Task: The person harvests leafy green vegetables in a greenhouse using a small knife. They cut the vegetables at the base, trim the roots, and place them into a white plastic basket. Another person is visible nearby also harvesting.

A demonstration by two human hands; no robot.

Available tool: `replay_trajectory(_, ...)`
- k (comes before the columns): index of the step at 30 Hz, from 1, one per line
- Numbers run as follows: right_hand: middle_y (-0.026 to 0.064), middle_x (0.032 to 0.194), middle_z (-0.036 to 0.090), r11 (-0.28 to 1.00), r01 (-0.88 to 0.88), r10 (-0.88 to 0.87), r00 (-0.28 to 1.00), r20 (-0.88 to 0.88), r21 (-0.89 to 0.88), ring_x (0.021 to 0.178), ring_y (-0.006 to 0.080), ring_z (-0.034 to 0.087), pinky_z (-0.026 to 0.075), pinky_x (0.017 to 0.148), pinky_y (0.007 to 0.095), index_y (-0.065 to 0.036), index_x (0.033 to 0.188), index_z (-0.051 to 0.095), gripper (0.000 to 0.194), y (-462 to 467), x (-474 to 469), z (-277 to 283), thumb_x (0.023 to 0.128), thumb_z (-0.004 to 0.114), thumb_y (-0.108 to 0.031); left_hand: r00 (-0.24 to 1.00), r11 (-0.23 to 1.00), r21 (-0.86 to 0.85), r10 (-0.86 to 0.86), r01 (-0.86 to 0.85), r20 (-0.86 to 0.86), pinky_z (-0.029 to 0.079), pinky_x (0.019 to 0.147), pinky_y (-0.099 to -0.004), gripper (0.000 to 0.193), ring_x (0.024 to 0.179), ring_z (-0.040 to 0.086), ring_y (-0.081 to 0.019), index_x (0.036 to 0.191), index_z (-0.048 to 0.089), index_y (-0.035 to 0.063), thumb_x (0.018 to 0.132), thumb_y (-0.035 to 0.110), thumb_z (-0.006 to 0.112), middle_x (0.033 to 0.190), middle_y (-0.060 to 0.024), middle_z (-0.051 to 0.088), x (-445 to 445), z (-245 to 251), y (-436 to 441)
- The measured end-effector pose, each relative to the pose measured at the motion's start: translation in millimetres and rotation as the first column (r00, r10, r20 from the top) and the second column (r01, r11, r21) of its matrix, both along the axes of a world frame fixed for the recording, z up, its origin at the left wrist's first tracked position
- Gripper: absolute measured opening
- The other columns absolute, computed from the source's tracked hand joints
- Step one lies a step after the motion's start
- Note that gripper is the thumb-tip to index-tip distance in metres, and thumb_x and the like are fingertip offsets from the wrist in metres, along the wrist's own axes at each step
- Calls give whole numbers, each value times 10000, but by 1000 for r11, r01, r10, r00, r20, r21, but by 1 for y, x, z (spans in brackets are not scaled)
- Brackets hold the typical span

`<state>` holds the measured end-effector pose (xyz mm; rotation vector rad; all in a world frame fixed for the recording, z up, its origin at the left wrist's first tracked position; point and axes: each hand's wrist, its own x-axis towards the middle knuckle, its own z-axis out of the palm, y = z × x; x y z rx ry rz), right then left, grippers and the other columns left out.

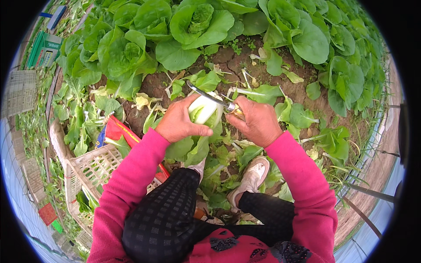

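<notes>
My left hand (182, 119) grips a head of leafy green vegetable (205, 113), its pale stem end turned up and its leaves hanging down toward me. In my right hand (255, 120) is a sickle-like knife, held by its handle (237, 111). The curved metal blade (207, 94) crosses the stem end and reaches toward my left fingers. Whether the edge cuts into the stalks cannot be made out. Loose trimmed leaves (263, 93) lie on the soil just beyond my hands.
Leafy plants (197, 26) grow densely ahead. A plastic crate (75, 184) with leaves in it stands at my left, beside a red bag (121, 130). My shoe (251, 176) rests among cut leaves. More crates (19, 92) and a green box (44, 49) lie farther left.
</notes>
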<state>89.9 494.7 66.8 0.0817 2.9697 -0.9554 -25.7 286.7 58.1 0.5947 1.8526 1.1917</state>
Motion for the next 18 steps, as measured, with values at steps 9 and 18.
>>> replay_trajectory(9,137,658,622,999,13,-10,998,61,-48,635,352,634,489,558,458,-83,889,519,292,-6,-3,0,850,655,-339,921,990,-126,10,-64,-388,500,838,-412,689,894,644,-349,1149,609,21,604,371,846,983,-195,665,4,-4,-1)
replay_trajectory(18,123,717,642,957,8,-107,938,328,290,645,306,646,516,600,440,-84,928,548,278,45,27,-42,858,650,-333,952,947,168,291,-272,-95,508,789,-336,573,832,645,-202,1126,625,24,650,245,856,946,-108,685,18,6,-3)
